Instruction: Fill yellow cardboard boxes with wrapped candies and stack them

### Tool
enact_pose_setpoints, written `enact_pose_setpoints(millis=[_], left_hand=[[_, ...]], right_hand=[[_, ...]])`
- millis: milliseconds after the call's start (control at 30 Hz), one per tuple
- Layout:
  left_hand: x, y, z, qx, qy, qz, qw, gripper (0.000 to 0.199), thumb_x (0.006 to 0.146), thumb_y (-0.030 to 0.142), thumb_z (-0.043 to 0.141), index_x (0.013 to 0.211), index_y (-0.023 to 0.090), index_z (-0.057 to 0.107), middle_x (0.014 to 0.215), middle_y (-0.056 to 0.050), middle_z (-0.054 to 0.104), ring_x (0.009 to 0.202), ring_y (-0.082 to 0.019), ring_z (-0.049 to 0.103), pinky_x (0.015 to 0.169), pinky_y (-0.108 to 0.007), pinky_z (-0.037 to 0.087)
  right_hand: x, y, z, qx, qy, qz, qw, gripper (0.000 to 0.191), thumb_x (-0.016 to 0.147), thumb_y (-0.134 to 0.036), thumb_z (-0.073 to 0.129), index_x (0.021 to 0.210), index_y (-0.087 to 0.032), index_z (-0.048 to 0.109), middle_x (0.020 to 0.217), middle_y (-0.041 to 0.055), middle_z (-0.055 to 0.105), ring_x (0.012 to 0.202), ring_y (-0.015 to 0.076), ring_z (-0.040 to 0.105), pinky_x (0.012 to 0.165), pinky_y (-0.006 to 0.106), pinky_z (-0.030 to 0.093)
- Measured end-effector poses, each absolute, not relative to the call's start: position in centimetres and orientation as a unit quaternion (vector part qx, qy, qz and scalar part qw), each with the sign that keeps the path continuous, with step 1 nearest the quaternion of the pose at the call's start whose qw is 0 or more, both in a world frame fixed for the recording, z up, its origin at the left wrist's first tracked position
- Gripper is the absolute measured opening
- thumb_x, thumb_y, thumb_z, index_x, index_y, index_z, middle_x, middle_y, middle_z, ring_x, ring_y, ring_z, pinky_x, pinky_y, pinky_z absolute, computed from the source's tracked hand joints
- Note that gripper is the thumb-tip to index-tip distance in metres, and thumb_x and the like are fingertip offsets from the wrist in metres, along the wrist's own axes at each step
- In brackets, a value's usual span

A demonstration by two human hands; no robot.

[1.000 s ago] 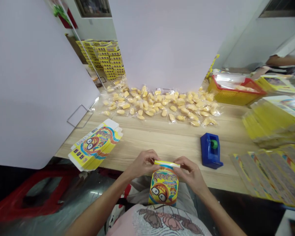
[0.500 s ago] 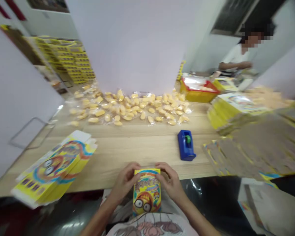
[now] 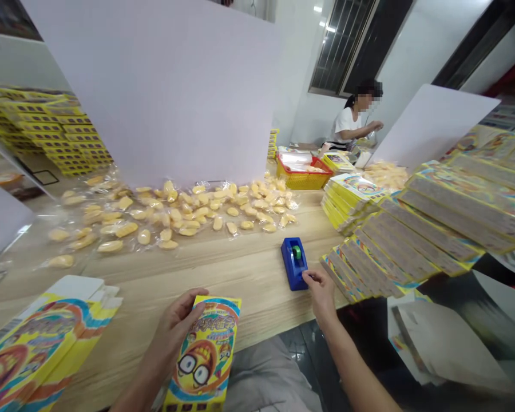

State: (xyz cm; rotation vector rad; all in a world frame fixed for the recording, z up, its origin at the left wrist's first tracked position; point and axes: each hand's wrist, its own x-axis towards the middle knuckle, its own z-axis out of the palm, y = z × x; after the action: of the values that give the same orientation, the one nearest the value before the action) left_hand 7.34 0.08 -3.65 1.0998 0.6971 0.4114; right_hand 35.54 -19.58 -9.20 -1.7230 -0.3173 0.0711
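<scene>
Left hand (image 3: 178, 320) grips a yellow cartoon box (image 3: 206, 349); right hand (image 3: 321, 292) at the blue tape dispenser (image 3: 292, 264).
The left fingers are closed on the box's upper left edge, the box tilted at the near edge of the worktop (image 3: 257, 274); the right fingers pinch narrowly at the dispenser's near end, whether on tape I cannot tell. Flat cartons (image 3: 47, 343) lie to the left, wrapped yellow pieces (image 3: 193, 209) beyond, and stacked boxes (image 3: 395, 246) to the right.
</scene>
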Motion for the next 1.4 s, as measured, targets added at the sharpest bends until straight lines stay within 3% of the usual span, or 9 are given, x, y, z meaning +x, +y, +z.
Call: enact_pose_setpoints(millis=[333, 533, 633, 767, 867, 1000, 1167, 1267, 1400], left_hand=[[7.6, 1.9, -3.6, 0.587, 0.307, 0.139, 0.736, 0.037, 0.075, 0.038, 0.071, 0.104, 0.021, 0.058, 0.082, -0.001, 0.065, 0.070, -0.017, 0.061, 0.061, -0.024, 0.049], [8.8, 2.5, -3.0, 0.622, 0.247, 0.083, 0.738, 0.028, 0.077, 0.036, 0.069, 0.096, 0.019, 0.058, 0.078, 0.000, 0.061, 0.066, -0.015, 0.058, 0.059, -0.022, 0.045], [9.5, 2.6, -2.2, 0.664, 0.206, 0.045, 0.717, 0.027, 0.077, 0.037, 0.067, 0.094, 0.017, 0.061, 0.075, 0.000, 0.059, 0.066, -0.013, 0.056, 0.059, -0.021, 0.042], [10.7, 2.5, -1.8, 0.702, 0.138, -0.030, 0.698, 0.030, 0.073, 0.036, 0.069, 0.092, 0.014, 0.064, 0.075, -0.001, 0.059, 0.067, -0.013, 0.055, 0.059, -0.021, 0.041], [11.3, 2.3, -2.1, 0.722, 0.100, -0.062, 0.682, 0.028, 0.071, 0.033, 0.069, 0.091, 0.014, 0.067, 0.073, -0.001, 0.060, 0.067, -0.013, 0.054, 0.060, -0.021, 0.041], [11.0, 2.1, -2.7, 0.724, 0.091, -0.059, 0.681, 0.025, 0.072, 0.029, 0.067, 0.094, 0.017, 0.069, 0.080, -0.003, 0.063, 0.072, -0.015, 0.056, 0.063, -0.023, 0.042], [10.3, 1.9, -3.2, 0.724, 0.108, -0.032, 0.680, 0.028, 0.070, 0.029, 0.070, 0.095, 0.017, 0.070, 0.083, -0.003, 0.065, 0.076, -0.016, 0.057, 0.066, -0.023, 0.042], [10.0, 1.6, -2.6, 0.697, 0.107, -0.030, 0.709, 0.028, 0.070, 0.031, 0.071, 0.093, 0.015, 0.069, 0.079, -0.003, 0.064, 0.072, -0.015, 0.057, 0.065, -0.023, 0.042], [9.3, 0.9, -1.2, 0.641, 0.098, -0.036, 0.760, 0.031, 0.069, 0.034, 0.074, 0.093, 0.014, 0.068, 0.079, -0.004, 0.064, 0.068, -0.014, 0.057, 0.063, -0.024, 0.042]], right_hand=[[31.4, -21.1, -10.7, -0.729, -0.105, -0.013, 0.676, 0.032, 0.076, -0.046, 0.063, 0.072, -0.015, 0.064, 0.104, 0.0103, 0.056, 0.097, 0.0204, 0.054, 0.081, 0.032, 0.046], [30.9, -22.1, -12.0, -0.742, -0.097, -0.004, 0.664, 0.030, 0.075, -0.046, 0.062, 0.066, -0.017, 0.060, 0.089, 0.0062, 0.055, 0.088, 0.0201, 0.052, 0.081, 0.034, 0.044], [29.5, -22.4, -10.0, -0.723, -0.164, 0.110, 0.662, 0.027, 0.078, -0.043, 0.061, 0.068, -0.018, 0.059, 0.080, 0.0033, 0.054, 0.080, 0.0182, 0.051, 0.075, 0.031, 0.044], [27.9, -19.8, -5.3, -0.646, -0.395, 0.346, 0.555, 0.025, 0.084, -0.037, 0.059, 0.067, -0.018, 0.058, 0.075, 0.0007, 0.054, 0.075, 0.0153, 0.051, 0.069, 0.026, 0.040], [27.4, -16.6, -2.9, -0.590, -0.522, 0.421, 0.450, 0.023, 0.083, -0.035, 0.058, 0.068, -0.018, 0.060, 0.075, 0.0003, 0.056, 0.072, 0.0140, 0.051, 0.066, 0.024, 0.039], [26.6, -13.7, -2.4, -0.569, -0.596, 0.424, 0.376, 0.020, 0.082, -0.032, 0.057, 0.069, -0.018, 0.063, 0.074, 0.0002, 0.059, 0.067, 0.0129, 0.052, 0.061, 0.023, 0.039], [25.0, -13.0, -3.4, -0.677, -0.588, 0.298, 0.326, 0.026, 0.072, -0.032, 0.068, 0.054, -0.018, 0.056, 0.056, -0.0021, 0.054, 0.052, 0.0101, 0.044, 0.052, 0.023, 0.029], [24.2, -13.3, -4.2, -0.705, -0.510, 0.329, 0.367, 0.032, 0.067, -0.042, 0.074, 0.058, -0.018, 0.055, 0.052, -0.0032, 0.052, 0.050, 0.0104, 0.044, 0.050, 0.023, 0.028], [23.7, -13.9, -5.4, -0.554, -0.353, 0.587, 0.473, 0.040, 0.063, -0.050, 0.077, 0.079, -0.017, 0.060, 0.064, -0.0027, 0.059, 0.055, 0.0102, 0.049, 0.054, 0.022, 0.036]])
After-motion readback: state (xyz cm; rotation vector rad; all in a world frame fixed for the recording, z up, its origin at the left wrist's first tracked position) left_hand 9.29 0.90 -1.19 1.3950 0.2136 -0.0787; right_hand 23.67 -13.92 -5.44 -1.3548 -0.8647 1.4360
